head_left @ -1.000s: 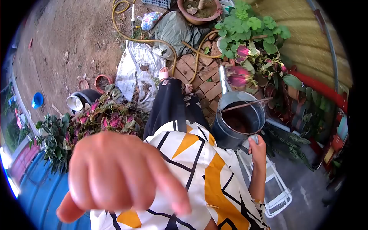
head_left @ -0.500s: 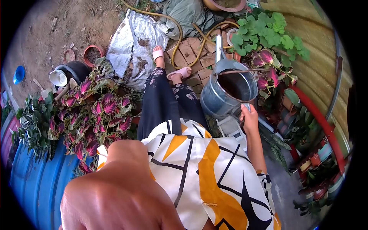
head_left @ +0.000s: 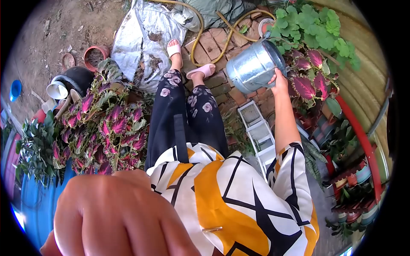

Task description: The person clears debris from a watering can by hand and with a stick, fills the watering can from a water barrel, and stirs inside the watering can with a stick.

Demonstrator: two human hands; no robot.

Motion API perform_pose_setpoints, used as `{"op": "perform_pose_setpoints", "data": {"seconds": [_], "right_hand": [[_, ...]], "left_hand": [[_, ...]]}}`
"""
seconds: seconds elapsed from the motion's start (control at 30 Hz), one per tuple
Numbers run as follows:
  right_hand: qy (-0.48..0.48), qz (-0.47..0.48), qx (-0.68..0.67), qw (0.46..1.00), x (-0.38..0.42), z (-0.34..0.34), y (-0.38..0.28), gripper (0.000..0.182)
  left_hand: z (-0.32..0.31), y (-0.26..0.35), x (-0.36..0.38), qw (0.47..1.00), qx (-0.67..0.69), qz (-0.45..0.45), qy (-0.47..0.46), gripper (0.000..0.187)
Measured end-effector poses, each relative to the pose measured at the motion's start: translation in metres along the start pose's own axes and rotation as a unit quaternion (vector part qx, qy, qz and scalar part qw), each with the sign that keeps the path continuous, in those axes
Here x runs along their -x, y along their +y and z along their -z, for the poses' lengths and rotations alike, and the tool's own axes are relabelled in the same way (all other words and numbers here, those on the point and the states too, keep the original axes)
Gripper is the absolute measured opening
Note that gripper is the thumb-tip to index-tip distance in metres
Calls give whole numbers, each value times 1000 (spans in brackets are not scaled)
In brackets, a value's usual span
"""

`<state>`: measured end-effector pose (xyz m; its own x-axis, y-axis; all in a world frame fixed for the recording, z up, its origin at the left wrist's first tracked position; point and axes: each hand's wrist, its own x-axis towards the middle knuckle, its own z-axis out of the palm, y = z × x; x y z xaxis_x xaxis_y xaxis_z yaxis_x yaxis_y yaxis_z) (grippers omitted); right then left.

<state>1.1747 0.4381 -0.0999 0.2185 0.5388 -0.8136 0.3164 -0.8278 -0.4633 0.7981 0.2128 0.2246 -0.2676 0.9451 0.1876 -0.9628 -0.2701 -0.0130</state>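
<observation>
While right fingers [head_left: 276,77] grip it, the watering can [head_left: 251,68] slants lengthwise, rim [head_left: 275,48] toward leaves [head_left: 315,58].

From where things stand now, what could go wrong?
Only the right hand is on the metal watering can, tilted near the magenta-leaved coleus; a slip might drop it or pour too hard.

The yellow hose lies on the brick paving close to the right pink slipper, so a step could snag.

The left hand fills the lower left of the view, so something behind it may be missed.
</observation>
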Motion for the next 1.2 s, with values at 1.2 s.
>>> {"op": "perform_pose_setpoints", "data": {"seconds": [1.2], "right_hand": [[-15,-4,61,998,105,153,95,19]], "left_hand": [[168,22,305,401,-629,309,590,38]]}}
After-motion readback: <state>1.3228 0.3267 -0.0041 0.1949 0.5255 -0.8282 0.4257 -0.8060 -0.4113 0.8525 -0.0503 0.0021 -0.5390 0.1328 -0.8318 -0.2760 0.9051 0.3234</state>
